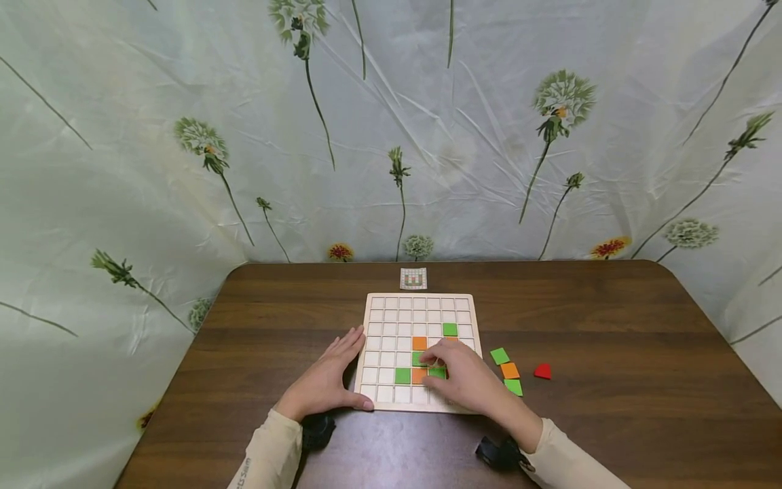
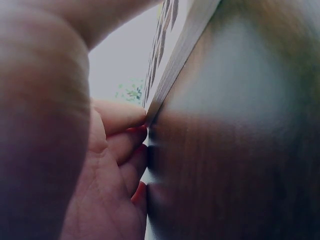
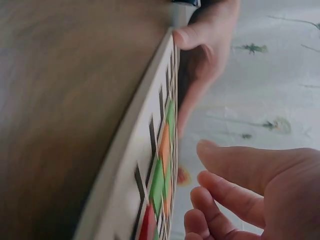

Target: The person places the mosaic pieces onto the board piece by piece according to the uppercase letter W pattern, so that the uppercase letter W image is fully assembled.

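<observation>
- Two hands at gridded board [image 1: 387,358] on table [image 1: 293,305]: L hand [image 1: 322,380] straight-fingered at L edge; R hand [image 1: 467,375] above set tiles [image 1: 402,375], fingers loosely bent, nothing visibly pinched.
- Loose tiles [image 1: 510,371] R of board; prob. light, stiff, maybe slick. Pinch opp. edges.
- Board likely rigid; steady by rim.

The board [image 1: 389,344] is showing pale wood ruled into a grid of whitish squares, where green tiles [image 1: 402,375] and orange tiles [image 1: 419,343] are alternating; a red piece [image 3: 148,224] is glowing among them in the right-wrist view. Loose green tiles [image 1: 499,356], a loose orange tile [image 1: 510,370] and a plain red tile [image 1: 542,371] are adding solid colour. The surface [image 1: 611,353] is displaying dark brown wood grain. Pale grey-green cloth [image 1: 458,163] is carrying green-and-white dandelions (orange-red blooms [image 1: 340,252] are brightening its lower edge). Cream sleeves [image 1: 271,448] are contrasting with black wrist devices [image 1: 501,454].
</observation>
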A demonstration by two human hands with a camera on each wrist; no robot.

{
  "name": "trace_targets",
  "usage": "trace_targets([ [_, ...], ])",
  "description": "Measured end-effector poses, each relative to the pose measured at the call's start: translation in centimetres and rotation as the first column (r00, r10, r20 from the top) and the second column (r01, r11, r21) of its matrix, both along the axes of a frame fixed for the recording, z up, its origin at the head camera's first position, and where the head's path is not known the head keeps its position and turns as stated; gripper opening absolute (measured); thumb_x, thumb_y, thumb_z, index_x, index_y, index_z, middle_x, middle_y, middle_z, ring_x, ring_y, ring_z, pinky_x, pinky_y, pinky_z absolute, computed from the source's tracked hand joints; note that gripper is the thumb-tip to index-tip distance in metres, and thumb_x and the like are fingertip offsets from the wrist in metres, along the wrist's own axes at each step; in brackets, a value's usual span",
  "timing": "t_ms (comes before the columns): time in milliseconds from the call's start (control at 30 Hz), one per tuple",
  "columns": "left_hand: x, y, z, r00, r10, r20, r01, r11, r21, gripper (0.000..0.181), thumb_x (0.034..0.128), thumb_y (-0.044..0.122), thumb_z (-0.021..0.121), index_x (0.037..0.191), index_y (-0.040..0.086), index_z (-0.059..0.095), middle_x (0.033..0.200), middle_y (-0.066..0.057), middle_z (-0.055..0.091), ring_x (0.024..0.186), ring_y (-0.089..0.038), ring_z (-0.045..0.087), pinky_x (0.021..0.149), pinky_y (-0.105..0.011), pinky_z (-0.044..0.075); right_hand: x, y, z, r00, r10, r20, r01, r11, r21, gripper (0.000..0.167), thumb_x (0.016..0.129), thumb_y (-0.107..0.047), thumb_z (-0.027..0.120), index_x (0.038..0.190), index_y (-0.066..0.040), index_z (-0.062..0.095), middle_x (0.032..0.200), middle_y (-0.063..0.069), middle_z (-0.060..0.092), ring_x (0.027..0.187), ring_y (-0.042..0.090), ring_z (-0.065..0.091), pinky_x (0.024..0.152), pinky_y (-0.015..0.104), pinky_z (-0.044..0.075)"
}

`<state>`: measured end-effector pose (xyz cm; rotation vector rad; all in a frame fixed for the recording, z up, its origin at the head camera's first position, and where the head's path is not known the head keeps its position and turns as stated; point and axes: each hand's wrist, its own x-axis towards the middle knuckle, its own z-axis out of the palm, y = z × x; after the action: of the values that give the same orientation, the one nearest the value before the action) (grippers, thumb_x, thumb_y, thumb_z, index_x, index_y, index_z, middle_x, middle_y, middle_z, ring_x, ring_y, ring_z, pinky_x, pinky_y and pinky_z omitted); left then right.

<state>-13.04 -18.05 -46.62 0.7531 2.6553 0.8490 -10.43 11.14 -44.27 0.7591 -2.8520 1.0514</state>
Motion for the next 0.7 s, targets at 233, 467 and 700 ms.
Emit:
trace_targets([
  [233,0.0,-0.1,0.0,1.0,-0.002,0.002,0.002,1.0,-0.006,0.128,0.066,0.063,0.086,0.16,0.006,0.02,0.167,-0.006,0.012,0.153,-0.025,0.011,0.124,-0.047,0.01,0.3,2.9,0.8,0.994,-0.102,0.05,0.104,0.994,-0.031,0.022,0.083,-0.013,0.082,0.103,-0.012,0.075,0.095,-0.005,0.067,0.086,0.015,0.059,0.072,0.028,0.051],
  [467,0.1,-0.1,0.1,1.0,0.001,0.006,-0.001,1.0,-0.009,0.128,0.0659,0.062,0.087,0.16,0.005,0.02,0.167,-0.007,0.013,0.153,-0.025,0.011,0.124,-0.047,0.01,0.7,6.1,1.0,0.986,-0.152,0.065,0.155,0.987,-0.043,0.024,0.085,-0.014,0.081,0.108,-0.012,0.074,0.093,-0.004,0.063,0.082,0.016,0.055,0.066,0.026,0.047],
  [700,0.0,-0.1,0.0,1.0,-0.005,0.002,0.005,1.0,-0.01,0.129,0.0657,0.063,0.086,0.16,0.006,0.02,0.167,-0.006,0.012,0.153,-0.024,0.01,0.125,-0.046,0.01,1.3,9.2,1.1,0.98,-0.19,0.065,0.193,0.981,-0.034,0.026,0.086,-0.014,0.081,0.11,-0.012,0.073,0.097,-0.003,0.065,0.081,0.016,0.056,0.065,0.026,0.048],
])
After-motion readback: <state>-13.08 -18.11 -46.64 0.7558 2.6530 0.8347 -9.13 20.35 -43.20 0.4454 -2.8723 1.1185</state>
